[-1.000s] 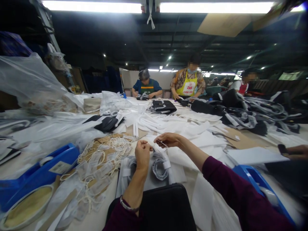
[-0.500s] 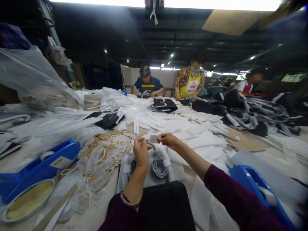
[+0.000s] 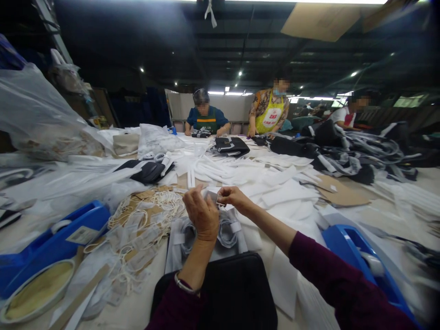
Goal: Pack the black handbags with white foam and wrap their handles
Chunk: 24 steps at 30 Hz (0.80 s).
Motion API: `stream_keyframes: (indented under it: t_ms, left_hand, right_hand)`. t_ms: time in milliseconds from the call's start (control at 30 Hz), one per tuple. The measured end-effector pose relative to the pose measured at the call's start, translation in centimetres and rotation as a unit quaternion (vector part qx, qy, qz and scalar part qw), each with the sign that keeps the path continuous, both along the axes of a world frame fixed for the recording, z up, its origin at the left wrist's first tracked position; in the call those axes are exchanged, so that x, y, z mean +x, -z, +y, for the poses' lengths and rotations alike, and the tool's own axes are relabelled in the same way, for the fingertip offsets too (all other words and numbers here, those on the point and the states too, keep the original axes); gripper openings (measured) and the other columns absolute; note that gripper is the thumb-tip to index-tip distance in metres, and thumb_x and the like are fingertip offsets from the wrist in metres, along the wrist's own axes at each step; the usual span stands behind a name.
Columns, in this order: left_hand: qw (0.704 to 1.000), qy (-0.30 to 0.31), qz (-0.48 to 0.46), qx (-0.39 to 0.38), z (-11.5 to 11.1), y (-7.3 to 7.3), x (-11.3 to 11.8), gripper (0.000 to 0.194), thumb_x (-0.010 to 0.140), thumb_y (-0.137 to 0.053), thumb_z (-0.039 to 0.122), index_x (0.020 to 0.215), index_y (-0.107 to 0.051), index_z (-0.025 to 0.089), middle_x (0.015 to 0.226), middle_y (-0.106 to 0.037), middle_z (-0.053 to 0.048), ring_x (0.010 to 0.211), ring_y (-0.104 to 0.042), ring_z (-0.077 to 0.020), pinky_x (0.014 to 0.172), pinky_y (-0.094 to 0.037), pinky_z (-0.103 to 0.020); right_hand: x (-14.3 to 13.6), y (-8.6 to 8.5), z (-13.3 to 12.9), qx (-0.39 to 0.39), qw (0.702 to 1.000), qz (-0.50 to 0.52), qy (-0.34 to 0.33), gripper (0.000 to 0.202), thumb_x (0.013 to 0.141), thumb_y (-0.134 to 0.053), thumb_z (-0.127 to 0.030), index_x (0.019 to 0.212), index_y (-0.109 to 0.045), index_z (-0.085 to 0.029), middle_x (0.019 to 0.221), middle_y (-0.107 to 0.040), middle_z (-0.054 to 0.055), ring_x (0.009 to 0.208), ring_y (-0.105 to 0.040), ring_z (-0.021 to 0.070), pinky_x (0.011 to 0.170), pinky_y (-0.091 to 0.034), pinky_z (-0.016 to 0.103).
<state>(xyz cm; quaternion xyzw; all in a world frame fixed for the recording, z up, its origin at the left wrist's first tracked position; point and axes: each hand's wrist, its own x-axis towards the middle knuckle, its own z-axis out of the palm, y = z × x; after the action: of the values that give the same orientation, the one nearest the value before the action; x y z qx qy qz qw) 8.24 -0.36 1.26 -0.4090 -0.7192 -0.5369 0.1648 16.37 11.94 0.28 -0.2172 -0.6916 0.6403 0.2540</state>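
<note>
The tabletop spreads wide in front of you, with white sheets strewn over its middle. A heap of black bags with pale-wrapped straps stretches toward its far right corner. At the near edge, directly before you, lies a black case. Left of that case is a loose pile of clear pouches with white cords. One blue tape dispenser sits by the left edge, and a second tape dispenser stands toward the near right corner. Just beyond the case is a gray panel with two coiled straps on it, partly behind your left forearm. A shallow oval dish rests at the near left corner.

Your left hand is raised over the gray panel; its back hides the fingertips, so you cannot tell whether they are closed on anything. Your right hand is pinched on the edge of a small pale card, which sits between your two hands, above the tabletop.
</note>
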Motion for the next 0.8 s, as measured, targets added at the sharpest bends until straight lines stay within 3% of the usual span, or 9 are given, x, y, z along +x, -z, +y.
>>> stream_keyframes:
  t_ms: [67,167,233,333,400,467,600,667,800]
  left_hand:
    - [0.998,0.012,-0.043,-0.033,0.2,0.1,-0.2,0.024,0.084,-0.053,0.021,0.108,-0.055,0.016,0.11,-0.058,-0.013,0.108,-0.054,-0.027,0.091,-0.044,-0.036]
    - [0.983,0.105,-0.105,-0.105,0.7,0.7,-0.7,0.004,0.082,-0.053,0.018,0.081,-0.056,0.021,0.08,-0.061,-0.002,0.077,-0.058,-0.019,0.072,-0.044,-0.028]
    - [0.978,0.159,-0.107,-0.081,1.0,1.1,-0.9,0.008,0.082,-0.053,0.017,0.075,-0.054,0.021,0.072,-0.059,0.001,0.07,-0.055,-0.0154,0.07,-0.042,-0.025]
    - [0.968,0.198,-0.154,-0.012,1.5,1.7,-1.3,0.014,0.088,-0.046,0.024,0.085,-0.058,0.02,0.081,-0.064,0.0,0.063,-0.055,-0.0124,0.066,-0.043,-0.024]
    - [0.96,0.201,-0.197,-0.012,1.7,2.1,-1.7,0.025,0.09,-0.037,0.021,0.098,-0.061,0.02,0.091,-0.068,-0.002,0.058,-0.055,-0.0116,0.064,-0.045,-0.025]
    - [0.959,0.206,-0.182,-0.075,2.0,2.5,-2.0,0.034,0.085,-0.037,0.01,0.104,-0.064,0.019,0.097,-0.07,-0.005,0.065,-0.06,-0.014,0.07,-0.048,-0.028]
    - [0.955,0.205,-0.093,-0.193,2.2,3.1,-2.1,0.05,0.075,-0.04,-0.004,0.109,-0.07,0.017,0.109,-0.071,-0.007,0.102,-0.062,-0.0213,0.096,-0.045,-0.034]
    - [0.95,0.221,-0.083,-0.203,2.3,3.2,-1.9,0.049,0.078,-0.042,-0.003,0.112,-0.069,0.019,0.114,-0.07,-0.006,0.109,-0.06,-0.0206,0.1,-0.044,-0.033]
    - [0.938,0.221,-0.083,-0.254,2.2,3.1,-1.6,0.049,0.07,-0.042,-0.009,0.094,-0.076,0.018,0.115,-0.07,-0.007,0.111,-0.061,-0.0208,0.1,-0.045,-0.033]
  right_hand:
    - [0.5,0.2,0.0,-0.016,1.0,0.015,-0.013,0.022,0.059,-0.072,-0.028,0.068,-0.055,-0.016,0.058,-0.057,-0.003,0.053,-0.049,0.0095,0.056,-0.039,0.023]
    - [1.4,0.2,-0.1,-0.033,0.998,0.019,-0.044,0.032,0.054,-0.077,-0.024,0.08,-0.059,-0.016,0.069,-0.062,-0.001,0.062,-0.054,0.012,0.063,-0.043,0.025]
    - [1.9,0.0,-0.3,-0.007,0.998,0.015,-0.059,0.04,0.052,-0.079,-0.023,0.088,-0.063,-0.016,0.078,-0.063,0.0,0.072,-0.056,0.0138,0.07,-0.044,0.027]
    - [2.0,-0.5,-0.7,0.061,0.998,0.013,-0.023,0.029,0.06,-0.078,-0.034,0.08,-0.069,-0.014,0.082,-0.062,0.002,0.08,-0.055,0.0166,0.076,-0.044,0.029]
    - [2.0,-0.7,-1.1,0.074,0.996,0.033,0.031,0.028,0.064,-0.076,-0.04,0.073,-0.07,-0.014,0.083,-0.06,0.003,0.083,-0.055,0.0185,0.077,-0.045,0.031]
    - [2.0,-0.8,-1.5,0.072,0.992,0.069,0.076,0.026,0.065,-0.076,-0.04,0.072,-0.071,-0.015,0.085,-0.059,0.003,0.085,-0.056,0.0191,0.079,-0.045,0.032]
    - [2.9,-1.1,-2.5,0.054,0.981,0.127,0.134,0.022,0.068,-0.075,-0.037,0.076,-0.073,-0.017,0.082,-0.064,0.003,0.084,-0.058,0.0194,0.085,-0.045,0.034]
    - [3.6,-1.4,-3.1,0.053,0.978,0.137,0.15,0.023,0.07,-0.074,-0.037,0.08,-0.073,-0.017,0.08,-0.067,0.004,0.083,-0.06,0.0201,0.087,-0.045,0.036]
    - [4.0,-2.1,-3.9,0.096,0.973,0.137,0.161,0.021,0.073,-0.072,-0.038,0.078,-0.073,-0.018,0.079,-0.068,0.004,0.082,-0.061,0.0204,0.086,-0.046,0.036]
